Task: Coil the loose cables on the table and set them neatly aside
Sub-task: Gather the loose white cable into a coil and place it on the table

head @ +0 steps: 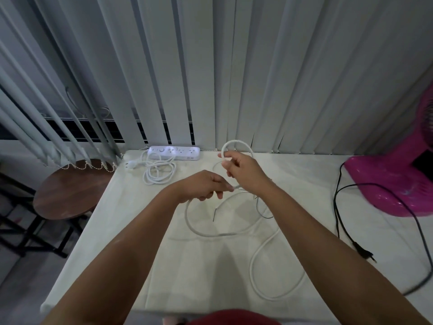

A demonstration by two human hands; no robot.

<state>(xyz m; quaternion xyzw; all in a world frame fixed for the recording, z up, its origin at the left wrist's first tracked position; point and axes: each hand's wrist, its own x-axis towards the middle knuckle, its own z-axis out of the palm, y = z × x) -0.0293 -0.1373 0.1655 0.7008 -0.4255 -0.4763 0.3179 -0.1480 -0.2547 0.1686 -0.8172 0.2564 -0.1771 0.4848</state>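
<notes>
A long white cable (254,259) lies in loose curves over the middle of the white table (131,242). My right hand (243,170) is raised above the table and grips one small loop of this cable, which arcs up over the fingers. My left hand (203,186) is just left of and below it, pinching the same cable where it runs toward the right hand. Thin dark wire ends (214,214) stick out of the cable under my hands.
A white power strip (175,153) with its bundled white cord (157,172) sits at the table's back left. A pink fan (396,181) stands at the right; its black cord and plug (363,250) trail across the table. A round brown stool (70,188) is beside the left edge. Vertical blinds hang behind.
</notes>
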